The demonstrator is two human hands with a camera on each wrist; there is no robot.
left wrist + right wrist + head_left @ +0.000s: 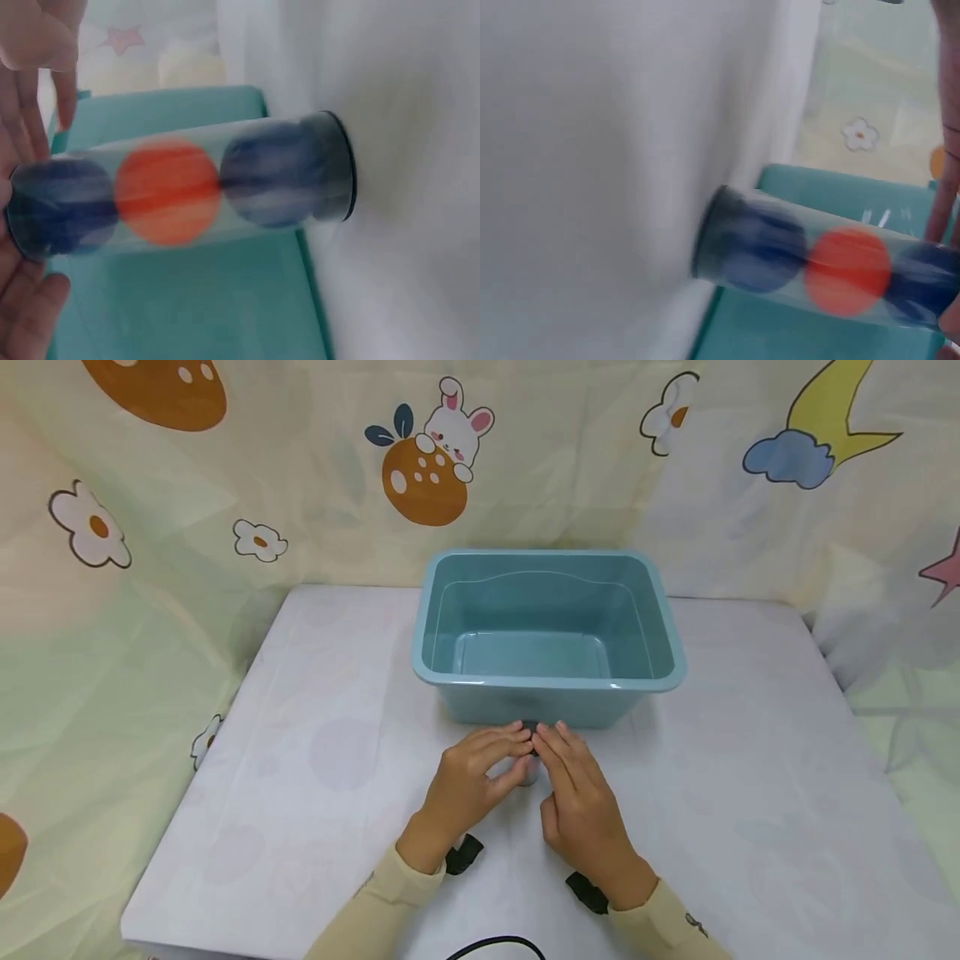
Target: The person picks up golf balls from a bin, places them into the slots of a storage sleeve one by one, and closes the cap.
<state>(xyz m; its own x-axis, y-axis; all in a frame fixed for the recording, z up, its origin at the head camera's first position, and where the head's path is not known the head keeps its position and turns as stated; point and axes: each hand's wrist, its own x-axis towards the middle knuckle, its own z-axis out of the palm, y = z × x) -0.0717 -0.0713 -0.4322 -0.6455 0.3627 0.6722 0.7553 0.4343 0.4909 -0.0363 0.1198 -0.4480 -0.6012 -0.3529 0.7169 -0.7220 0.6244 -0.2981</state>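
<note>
A clear tube (531, 772) with dark end caps stands upright on the table in front of the blue-green tub. Inside it sit an orange ball (169, 191) and two dark blue balls, one above and one below. My left hand (468, 777) holds the tube's top end between thumb and fingers. With fingers extended, my right hand (585, 810) touches the top cap (531, 727) from the other side, its thumb apart from the tube. The lower cap (714, 236) is at the white table surface. The hands hide much of the tube in the head view.
Directly behind the tube is the blue-green tub (551, 682), with nothing visible inside. A white cloth covers the table (337, 760). Patterned fabric (315, 460) hangs behind and at the sides. A black cable (498, 939) curves at the near edge between the forearms.
</note>
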